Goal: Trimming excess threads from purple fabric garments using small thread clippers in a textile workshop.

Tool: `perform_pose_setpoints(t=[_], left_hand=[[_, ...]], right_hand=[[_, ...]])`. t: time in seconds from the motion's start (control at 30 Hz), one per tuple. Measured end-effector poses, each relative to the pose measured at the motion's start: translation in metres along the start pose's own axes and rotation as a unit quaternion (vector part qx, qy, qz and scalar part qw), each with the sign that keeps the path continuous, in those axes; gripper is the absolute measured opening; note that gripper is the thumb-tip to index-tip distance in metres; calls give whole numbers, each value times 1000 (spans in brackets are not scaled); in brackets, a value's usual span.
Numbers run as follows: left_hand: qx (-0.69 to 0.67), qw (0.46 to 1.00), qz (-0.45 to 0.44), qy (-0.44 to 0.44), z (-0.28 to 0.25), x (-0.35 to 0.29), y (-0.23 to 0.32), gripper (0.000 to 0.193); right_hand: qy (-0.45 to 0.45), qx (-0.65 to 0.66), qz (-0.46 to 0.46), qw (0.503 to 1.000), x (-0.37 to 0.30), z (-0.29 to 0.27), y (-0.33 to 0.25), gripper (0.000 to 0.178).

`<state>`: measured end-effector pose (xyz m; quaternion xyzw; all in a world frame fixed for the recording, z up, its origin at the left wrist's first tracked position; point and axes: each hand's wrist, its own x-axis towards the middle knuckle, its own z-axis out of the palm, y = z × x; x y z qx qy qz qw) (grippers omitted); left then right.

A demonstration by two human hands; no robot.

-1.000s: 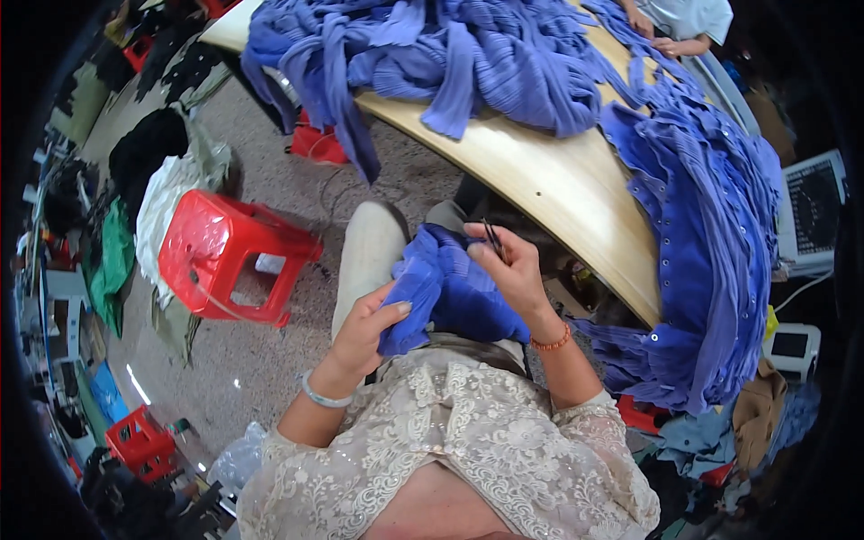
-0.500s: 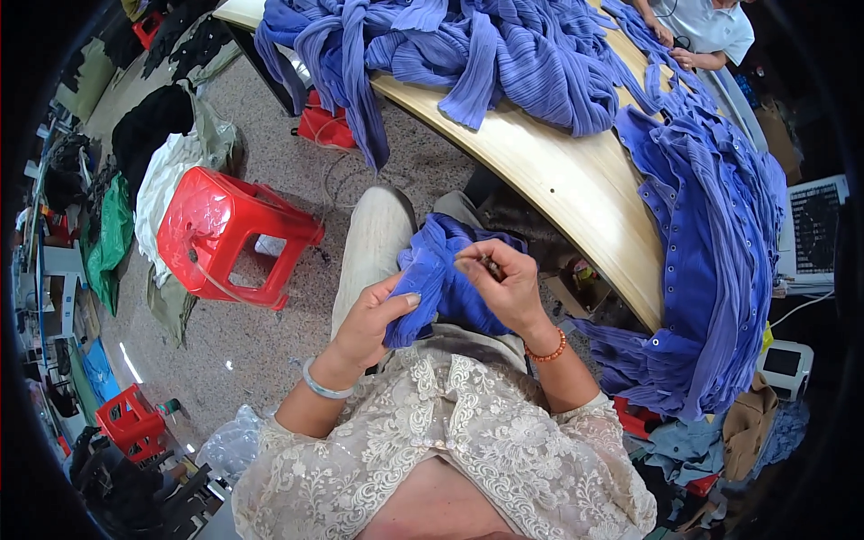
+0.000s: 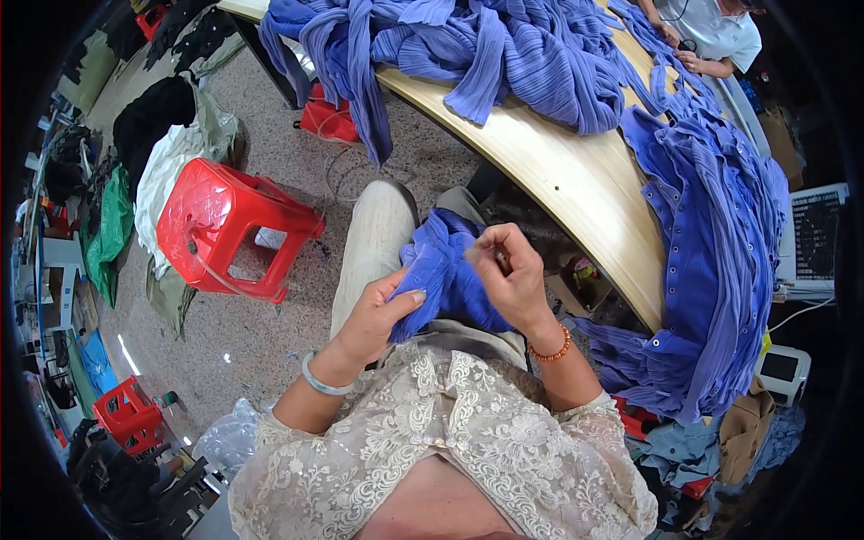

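Observation:
A blue-purple pleated garment (image 3: 441, 270) lies bunched across my lap. My left hand (image 3: 376, 315) pinches its near left edge, thumb on top of the cloth. Just right of the cloth, my right hand (image 3: 511, 283) is raised with its fingers curled. A small dark thing shows between those fingers, too hidden and blurred to name.
More such garments (image 3: 558, 76) are heaped on the wooden table (image 3: 576, 198) ahead, and others with eyelets (image 3: 711, 243) hang over its right end. A red stool (image 3: 202, 216) stands left of my knees. A co-worker (image 3: 711, 36) handles cloth at the far right.
My right hand has lifted slightly and turned beside the cloth. My left hand keeps its pinch on the garment, shifted a little to the right.

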<state>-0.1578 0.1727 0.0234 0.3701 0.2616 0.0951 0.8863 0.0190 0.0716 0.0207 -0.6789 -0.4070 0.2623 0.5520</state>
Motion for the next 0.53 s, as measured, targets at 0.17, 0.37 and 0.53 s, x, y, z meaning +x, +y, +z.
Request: perform_pose_setpoints(t=[0.17, 0.37, 0.53], left_hand=[[8, 999, -3, -33, -2, 3, -3, 32], [43, 998, -12, -44, 1, 1, -1, 37], [56, 996, -21, -68, -7, 5, -3, 44]], right_hand=[[-43, -139, -37, 989, -4, 17, -14, 36], [66, -50, 13, 996, 23, -1, 19, 31], [-144, 29, -40, 988, 8, 7, -1, 50]])
